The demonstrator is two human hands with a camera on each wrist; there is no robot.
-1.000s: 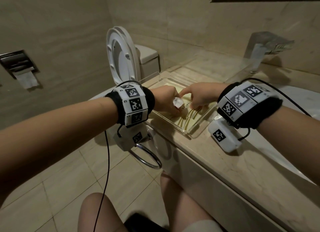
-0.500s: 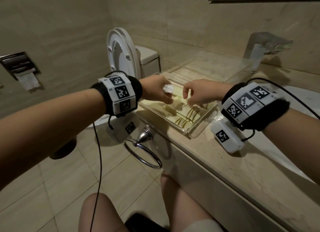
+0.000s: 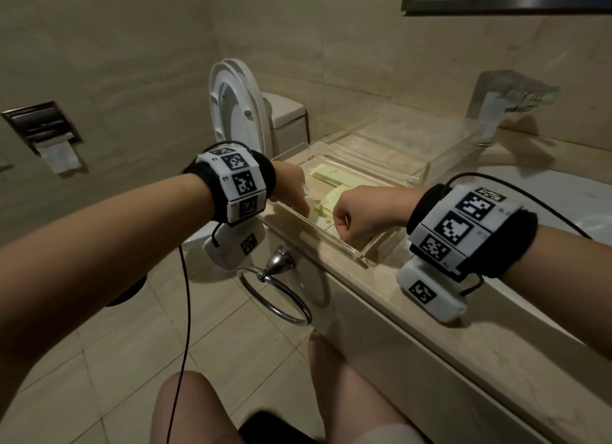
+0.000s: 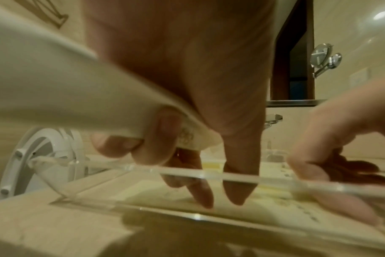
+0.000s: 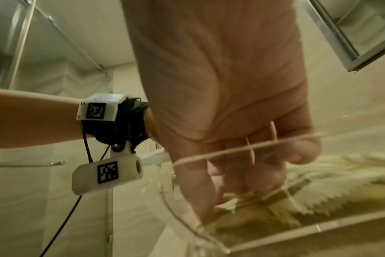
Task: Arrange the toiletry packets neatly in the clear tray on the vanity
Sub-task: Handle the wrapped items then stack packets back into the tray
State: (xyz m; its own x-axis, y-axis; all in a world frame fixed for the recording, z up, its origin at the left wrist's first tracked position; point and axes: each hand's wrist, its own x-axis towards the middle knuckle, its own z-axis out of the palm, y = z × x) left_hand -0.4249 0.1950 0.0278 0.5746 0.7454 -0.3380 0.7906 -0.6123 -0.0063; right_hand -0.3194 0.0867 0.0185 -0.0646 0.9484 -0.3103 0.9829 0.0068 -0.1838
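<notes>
The clear tray (image 3: 331, 244) sits at the vanity's left end with pale yellow packets (image 3: 334, 178) lying flat in it. My left hand (image 3: 296, 195) reaches over the tray's left wall. Its curled outer fingers hold a white packet (image 4: 77, 83) against the palm, while two straight fingertips (image 4: 237, 198) press on a yellow packet (image 4: 160, 194). My right hand (image 3: 354, 218) is curled like a fist at the tray's near right corner. In the right wrist view its fingers (image 5: 209, 200) dig into the saw-edged packets (image 5: 323, 193) and pinch one end.
A second clear container (image 3: 397, 145) stands behind the tray, a faucet (image 3: 496, 102) and the sink basin (image 3: 563, 195) to the right. The toilet (image 3: 235, 105) with its lid raised is to the left, and a towel ring (image 3: 278, 288) hangs below the vanity's edge.
Both hands have dropped from above the tray down into it. The right hand moved toward the near corner; the left still carries the white packet.
</notes>
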